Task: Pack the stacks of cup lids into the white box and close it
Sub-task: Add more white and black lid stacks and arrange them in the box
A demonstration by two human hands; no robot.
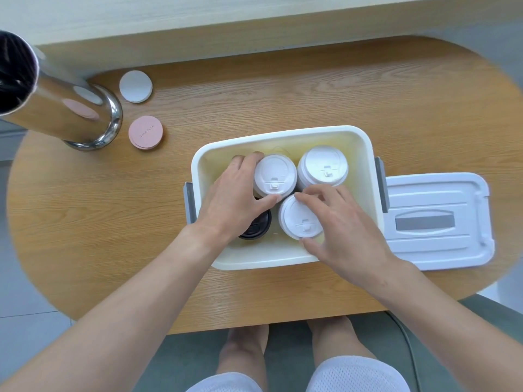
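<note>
The tabletop point(283, 89) carries the open white box point(283, 261), the landmark here. Right of the box, touching it, lies its lid point(438, 222). Well left of the box stands a steel pole point(70, 108), two round coasters point(145, 132) beside it. Inside the box stand three white lid stacks point(322, 166) and a black stack point(259, 226). The left hand point(235, 199) grips the far-left white stack point(274, 175); the right hand point(345, 219) grips the near one point(300, 219).

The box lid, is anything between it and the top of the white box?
Yes. Both hands, left and right, reach into the white box, gripping lid stacks. The box lid lies beside it on the table.
</note>
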